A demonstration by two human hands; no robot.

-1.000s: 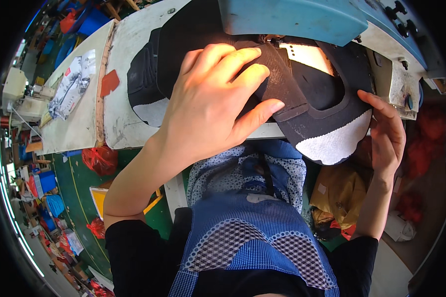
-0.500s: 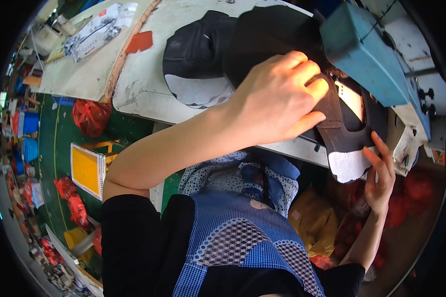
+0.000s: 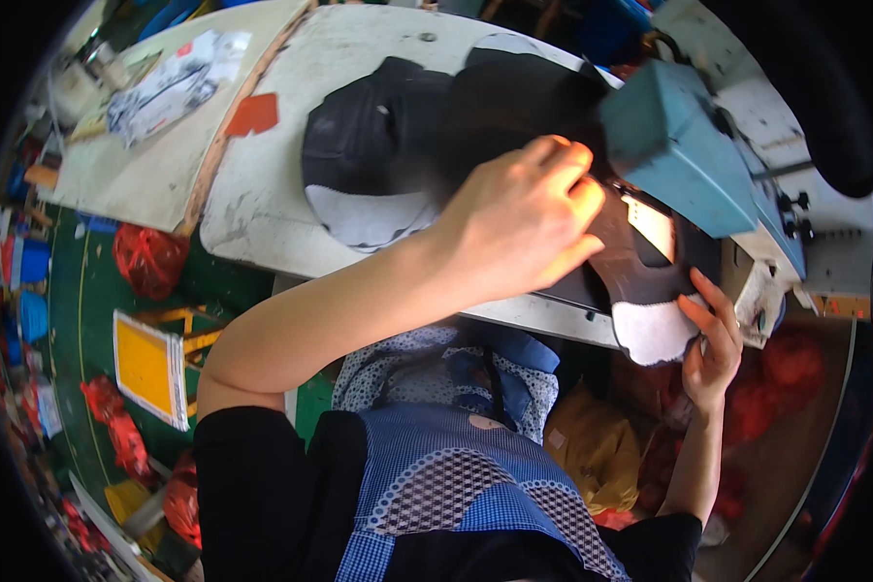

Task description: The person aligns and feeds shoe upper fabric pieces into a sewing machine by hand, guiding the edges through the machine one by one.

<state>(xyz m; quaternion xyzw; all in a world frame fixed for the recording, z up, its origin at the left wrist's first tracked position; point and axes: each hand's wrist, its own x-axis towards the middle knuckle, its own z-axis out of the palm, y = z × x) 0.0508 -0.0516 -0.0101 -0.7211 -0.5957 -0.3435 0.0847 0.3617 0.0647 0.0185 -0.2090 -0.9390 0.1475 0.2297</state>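
Shoe upper [image 3: 642, 289] is what we have between our hands, lying at the front edge of the bench [image 3: 247, 209], partly beneath the teal machine head [image 3: 684, 145], with its pale toe patch [image 3: 653, 332] reaching past that edge. In our judgement it could skew if the two hands drew on it unevenly, or the overhanging end could drag one side out of line; soft material like this would probably ruck where it is pushed against a held part. Fingers straying under the machine head, whose working point is mostly hidden from us, would risk being caught. To look at, the piece is dark and matt, brownish where the light falls, with a curved cut-out showing a brightly lit, pale plate [image 3: 653, 233], and a plain whitish toe. Our left hand [image 3: 524, 223] sits at its left side with the fingers bent; we cannot tell whether they pinch any of it. Our right hand [image 3: 716, 339] touches the right edge, its fingers slightly bent and a little apart; whether the thumb grips from below we cannot tell. Further left on the bench lie a dark piece with a pale band [image 3: 369, 131] and an orange scrap [image 3: 253, 114].
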